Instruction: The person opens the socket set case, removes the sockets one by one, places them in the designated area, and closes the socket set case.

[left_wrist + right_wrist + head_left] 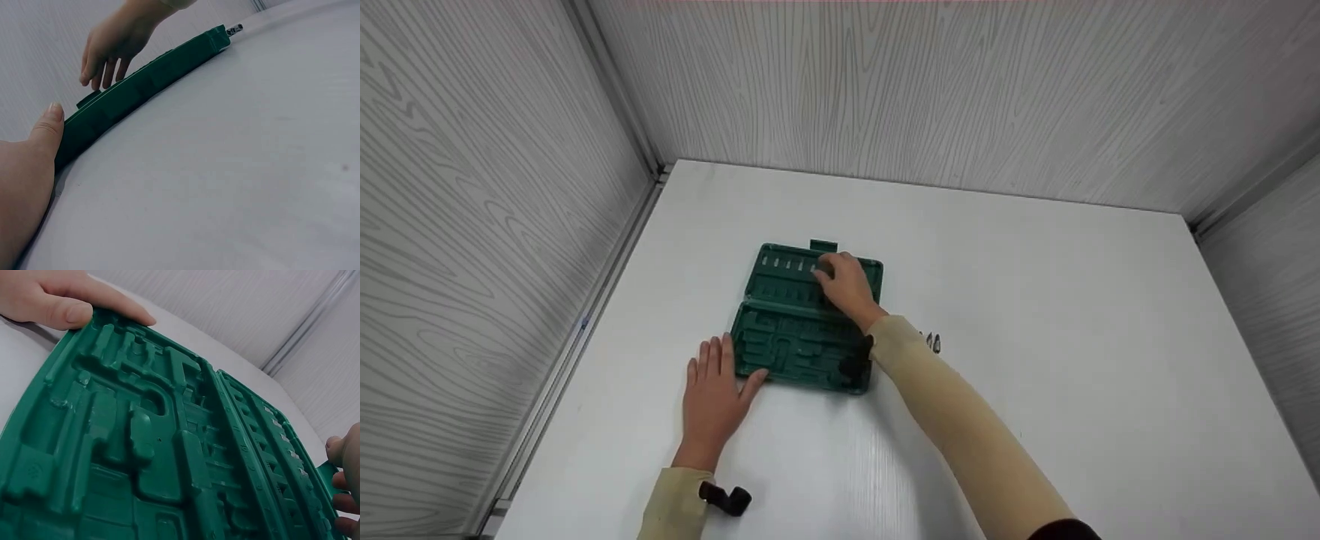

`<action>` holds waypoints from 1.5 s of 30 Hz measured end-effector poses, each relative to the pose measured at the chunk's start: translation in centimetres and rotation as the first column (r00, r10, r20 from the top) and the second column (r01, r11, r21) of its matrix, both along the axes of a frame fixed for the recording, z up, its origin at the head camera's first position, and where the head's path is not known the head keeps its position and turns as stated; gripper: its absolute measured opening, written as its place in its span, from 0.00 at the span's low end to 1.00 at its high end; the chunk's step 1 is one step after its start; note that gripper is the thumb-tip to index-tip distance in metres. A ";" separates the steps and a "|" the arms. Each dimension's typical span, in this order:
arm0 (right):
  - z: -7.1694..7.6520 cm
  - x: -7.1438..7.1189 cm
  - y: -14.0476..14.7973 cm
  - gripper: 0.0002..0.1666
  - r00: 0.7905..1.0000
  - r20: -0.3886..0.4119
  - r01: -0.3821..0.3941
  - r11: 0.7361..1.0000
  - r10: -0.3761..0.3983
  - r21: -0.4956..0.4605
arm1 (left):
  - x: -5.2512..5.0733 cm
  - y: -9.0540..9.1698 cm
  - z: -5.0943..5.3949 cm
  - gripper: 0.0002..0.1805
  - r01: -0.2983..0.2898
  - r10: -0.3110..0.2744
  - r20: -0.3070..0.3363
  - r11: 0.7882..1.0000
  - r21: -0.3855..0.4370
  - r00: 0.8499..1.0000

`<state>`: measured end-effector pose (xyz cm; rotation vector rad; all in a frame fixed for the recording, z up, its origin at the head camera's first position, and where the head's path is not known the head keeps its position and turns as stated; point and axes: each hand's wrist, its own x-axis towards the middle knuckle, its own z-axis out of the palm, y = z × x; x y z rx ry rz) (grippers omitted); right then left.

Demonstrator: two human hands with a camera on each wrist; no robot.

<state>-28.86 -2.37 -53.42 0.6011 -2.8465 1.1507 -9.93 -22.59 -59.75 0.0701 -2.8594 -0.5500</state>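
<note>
An opened green plastic tool case (791, 306) lies flat, its moulded recesses facing up. My left hand (715, 394) rests at its near left corner, fingers straight, with the thumb (49, 126) against the edge. Over the far half is my right hand (846, 283), bent fingers pointing down beside a row of small silver screwdriver bits (788, 265) set in slots. A gap shows between its thumb and forefinger, and I see nothing held there. In the right wrist view several bits (284, 437) stand in the row, while the right hand (349, 464) is partly cut off.
A few loose metal bits (934, 343) lie on the white table (1072, 337), just right of the case and close to my right forearm. The case's latch tab (823, 245) sticks out at the far edge. Wood-grained panels (922, 90) enclose the table's back and sides.
</note>
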 end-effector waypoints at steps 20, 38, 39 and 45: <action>-1.6 -0.7 -2.3 0.21 0.971 0.067 0.219 0.968 -0.228 0.121 | 0.3 0.4 0.3 0.47 0.010 -0.011 -0.032 1.000 -0.020 0.999; -1.9 -1.6 -2.7 0.15 0.951 0.177 0.248 0.967 -0.254 0.054 | 0.0 -0.2 0.1 0.47 0.016 -0.017 -0.042 1.000 -0.020 0.999; -1.9 -1.5 -2.8 0.15 0.950 0.172 0.254 0.966 -0.259 0.049 | 0.0 -0.1 0.1 0.47 0.016 -0.016 -0.044 1.000 -0.018 0.999; -2.0 -1.0 -3.2 0.17 0.948 0.138 0.281 0.958 -0.286 0.057 | 0.1 -0.1 -0.2 0.47 0.003 -0.003 -0.042 1.000 -0.011 0.999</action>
